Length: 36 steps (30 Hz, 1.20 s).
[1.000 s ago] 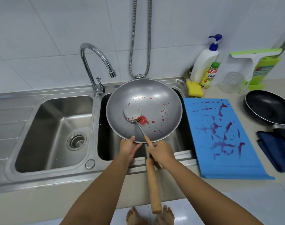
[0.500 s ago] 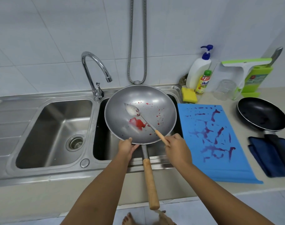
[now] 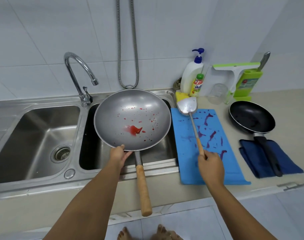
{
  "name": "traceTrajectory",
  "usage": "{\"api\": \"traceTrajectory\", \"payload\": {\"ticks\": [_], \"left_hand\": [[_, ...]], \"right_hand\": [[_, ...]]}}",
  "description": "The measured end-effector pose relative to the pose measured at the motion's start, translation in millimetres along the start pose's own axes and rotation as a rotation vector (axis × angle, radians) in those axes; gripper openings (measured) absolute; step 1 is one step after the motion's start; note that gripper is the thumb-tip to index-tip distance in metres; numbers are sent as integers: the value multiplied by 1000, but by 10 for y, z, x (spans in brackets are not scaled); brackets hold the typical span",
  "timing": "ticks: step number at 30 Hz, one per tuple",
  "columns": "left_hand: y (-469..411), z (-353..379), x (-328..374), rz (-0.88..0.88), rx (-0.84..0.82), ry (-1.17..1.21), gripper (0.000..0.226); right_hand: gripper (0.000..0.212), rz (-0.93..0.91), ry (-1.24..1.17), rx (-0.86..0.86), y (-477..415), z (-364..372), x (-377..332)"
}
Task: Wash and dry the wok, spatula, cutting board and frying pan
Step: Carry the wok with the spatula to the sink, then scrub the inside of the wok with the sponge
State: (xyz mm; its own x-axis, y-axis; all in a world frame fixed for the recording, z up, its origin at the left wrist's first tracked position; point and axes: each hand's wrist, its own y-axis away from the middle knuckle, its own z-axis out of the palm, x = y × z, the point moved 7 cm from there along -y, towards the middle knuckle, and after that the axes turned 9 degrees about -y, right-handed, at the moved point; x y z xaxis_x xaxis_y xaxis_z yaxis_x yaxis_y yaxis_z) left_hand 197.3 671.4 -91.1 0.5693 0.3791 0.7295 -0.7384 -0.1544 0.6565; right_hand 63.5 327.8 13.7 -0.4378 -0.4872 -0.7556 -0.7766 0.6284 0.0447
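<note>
Left hand (image 3: pixel 121 154) grips the near rim of the wok (image 3: pixel 132 116), thumb over the edge and fingers curled beneath. Right hand (image 3: pixel 211 166) is closed round the wooden end of the spatula (image 3: pixel 187 106).

Wok: tilted toward the viewer over the sink (image 3: pixel 165 149) basin just ahead of the left hand. It is spattered red inside, and its wooden handle runs back between the forearms, unheld.

Spatula: blade ahead of the right hand, above the far left corner of the board (image 3: pixel 186 153); contact cannot be judged.

Board: blue, streaked purple, lying under the right hand.

Pan (image 3: pixel 251 118): right of the right hand, handle resting across a blue cloth (image 3: pixel 248 156).
</note>
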Motion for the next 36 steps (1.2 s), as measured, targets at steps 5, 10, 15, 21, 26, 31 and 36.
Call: {"api": "traceTrajectory", "payload": {"ticks": [5, 10, 15, 21, 26, 31, 36], "left_hand": [[-24, -34, 7, 20, 0, -22, 44], [9, -23, 36, 41, 0, -31, 44], [51, -26, 42, 48, 15, -37, 45], [87, -23, 65, 35, 5, -22, 44], [104, 5, 55, 15, -37, -6, 43], [105, -20, 53, -2, -90, -28, 42], [170, -87, 110, -36, -210, -274, 43]], "right_hand": [[38, -13, 65, 53, 92, 8, 95], [38, -14, 266, -11, 134, 25, 63], [37, -23, 410, -32, 177, 6, 71], [56, -158, 481, -55, 329, 195, -291], [58, -245, 420, -249, 582, 649, -653], [65, -335, 297, -453, 885, 1269, -1044], [63, -341, 323, -561, 1108, 1761, -1142]]}}
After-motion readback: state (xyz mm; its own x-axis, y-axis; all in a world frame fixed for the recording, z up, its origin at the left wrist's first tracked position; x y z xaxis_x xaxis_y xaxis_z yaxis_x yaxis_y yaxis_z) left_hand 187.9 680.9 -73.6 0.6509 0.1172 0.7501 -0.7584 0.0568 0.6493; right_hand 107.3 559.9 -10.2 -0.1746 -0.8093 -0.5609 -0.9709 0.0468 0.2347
